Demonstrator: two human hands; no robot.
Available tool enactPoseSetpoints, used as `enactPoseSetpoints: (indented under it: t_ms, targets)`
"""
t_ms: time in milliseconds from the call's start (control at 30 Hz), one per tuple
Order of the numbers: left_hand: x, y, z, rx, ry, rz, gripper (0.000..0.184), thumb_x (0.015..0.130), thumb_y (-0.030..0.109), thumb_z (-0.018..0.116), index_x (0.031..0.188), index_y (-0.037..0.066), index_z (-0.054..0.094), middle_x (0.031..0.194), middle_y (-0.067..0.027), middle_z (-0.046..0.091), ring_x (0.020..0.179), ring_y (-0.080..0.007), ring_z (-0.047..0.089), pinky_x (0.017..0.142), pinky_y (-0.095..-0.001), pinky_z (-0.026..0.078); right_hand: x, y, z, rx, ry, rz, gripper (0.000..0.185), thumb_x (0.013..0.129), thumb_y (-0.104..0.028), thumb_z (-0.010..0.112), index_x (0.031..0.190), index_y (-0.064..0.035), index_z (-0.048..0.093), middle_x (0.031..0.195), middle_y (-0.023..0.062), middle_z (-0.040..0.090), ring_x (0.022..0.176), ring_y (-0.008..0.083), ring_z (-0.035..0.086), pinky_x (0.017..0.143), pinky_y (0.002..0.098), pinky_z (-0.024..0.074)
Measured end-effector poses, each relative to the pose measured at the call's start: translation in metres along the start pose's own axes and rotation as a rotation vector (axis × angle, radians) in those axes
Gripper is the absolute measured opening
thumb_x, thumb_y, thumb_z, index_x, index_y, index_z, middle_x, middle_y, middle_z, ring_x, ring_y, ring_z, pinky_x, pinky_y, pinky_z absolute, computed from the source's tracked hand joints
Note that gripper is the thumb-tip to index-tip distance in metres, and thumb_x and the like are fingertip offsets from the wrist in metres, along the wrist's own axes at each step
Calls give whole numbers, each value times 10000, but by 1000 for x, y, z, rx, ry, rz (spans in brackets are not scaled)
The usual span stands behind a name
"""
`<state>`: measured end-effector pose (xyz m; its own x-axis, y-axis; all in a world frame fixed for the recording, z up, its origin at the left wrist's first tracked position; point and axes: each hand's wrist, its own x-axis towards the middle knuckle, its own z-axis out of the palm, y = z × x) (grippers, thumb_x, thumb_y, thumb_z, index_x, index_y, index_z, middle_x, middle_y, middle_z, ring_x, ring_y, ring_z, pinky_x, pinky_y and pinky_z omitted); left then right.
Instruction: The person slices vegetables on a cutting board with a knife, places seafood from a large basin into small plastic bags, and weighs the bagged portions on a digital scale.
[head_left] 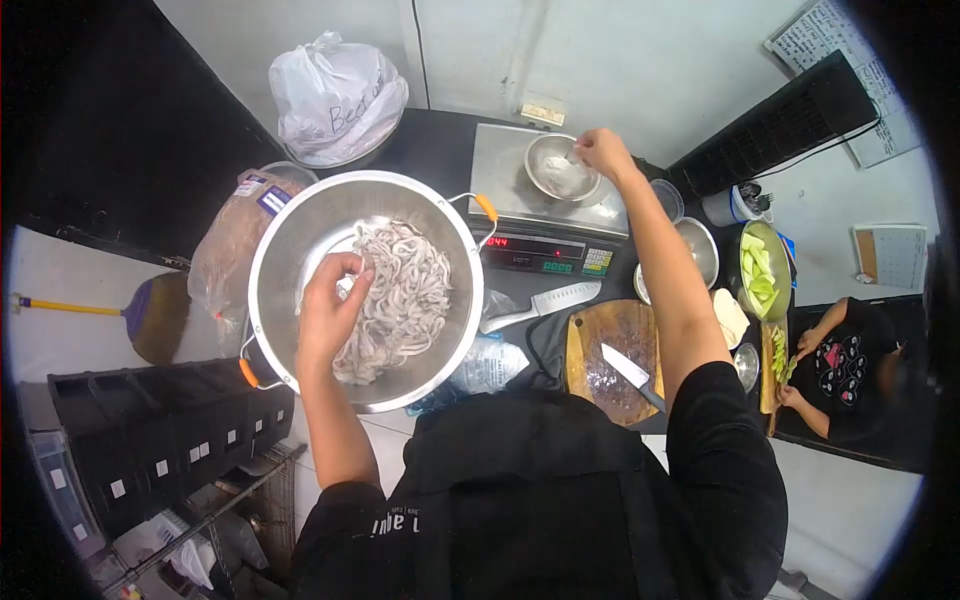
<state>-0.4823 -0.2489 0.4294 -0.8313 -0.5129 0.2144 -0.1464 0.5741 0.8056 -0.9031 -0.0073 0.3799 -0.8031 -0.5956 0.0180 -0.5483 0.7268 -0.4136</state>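
Inside the wide, round, orange-handled steel pot (283, 262): pale grey, sliced strips (415, 290); left hand (332, 308) above, fingers curled. Right hand (605, 152) pinched at small, round steel bowl (534, 164); whether either grips anything, cannot tell. Light rim contact should limit spills.

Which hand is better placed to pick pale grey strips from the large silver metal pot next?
Probably left: the left hand is over the strips in the pot; the right hand is at the small metal bowl on the silver-topped scale.
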Motion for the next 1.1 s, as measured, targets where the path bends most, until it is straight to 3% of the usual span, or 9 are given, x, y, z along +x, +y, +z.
enactPoseSetpoints:
  t_ms: [167, 267, 333, 433, 667, 733, 900, 1100]
  targets:
    - [-2, 4, 0, 46, -25, -5, 143, 815, 92, 648, 900, -3, 584, 893, -94, 615, 882, -227, 590, 808, -309, 442, 1, 4, 19, 2, 40, -22, 181, 780, -156, 598, 865, -34, 701, 679, 102, 666, 624, 228, 637, 650, 340, 498]
    - [-1, 5, 1, 39, -29, 16, 145, 813, 94, 649, 899, -2, 581, 892, -97, 614, 876, -232, 589, 801, -310, 444, -11, -17, -2, 21, -80, 74, 196, 791, -145, 584, 887, -15, 694, 730, 105, 677, 643, 201, 643, 648, 315, 512]
    - [0, 5, 5, 32, -27, 32, 144, 813, 97, 650, 894, -1, 581, 888, -99, 613, 871, -231, 589, 795, -309, 445, -19, -16, -8, 295, -49, 107, 207, 818, -149, 582, 908, 9, 683, 761, 93, 677, 656, 164, 643, 623, 282, 517]
    - [3, 7, 11, 22, -35, 65, 145, 813, 103, 653, 884, 0, 579, 879, -101, 611, 858, -226, 587, 781, -309, 447, -44, -15, -14, 379, -21, 55, 249, 827, -210, 612, 939, -1, 688, 775, 100, 685, 658, 151, 654, 612, 302, 511]
    - [5, 12, 26, -26, -93, 111, 149, 811, 116, 659, 878, 5, 583, 859, -100, 601, 833, -223, 583, 760, -312, 450, -137, -23, 0, 590, -148, 196, 226, 868, -215, 617, 935, -9, 683, 735, 36, 657, 630, 102, 604, 569, 253, 485]
    - [5, 13, 29, -17, -117, 115, 150, 811, 117, 660, 880, 8, 584, 863, -99, 601, 833, -226, 583, 754, -313, 450, -162, -30, 9, 671, -202, 142, 215, 869, -200, 612, 956, -16, 681, 750, 34, 658, 651, 104, 608, 577, 259, 489]
    - [6, 14, 38, -33, -156, 167, 149, 812, 119, 659, 888, 15, 585, 873, -93, 601, 839, -229, 585, 734, -321, 450, -208, -55, 44, 718, -353, 140, 229, 846, -151, 620, 990, 20, 667, 833, 94, 686, 717, 142, 646, 678, 275, 510]
    - [5, 24, 42, -24, -175, 153, 144, 806, 106, 661, 886, 17, 581, 882, -99, 602, 860, -236, 587, 763, -321, 447, -229, -81, 50, 777, -390, 107, 239, 843, -161, 638, 994, 22, 658, 832, 99, 687, 737, 138, 647, 678, 267, 507]
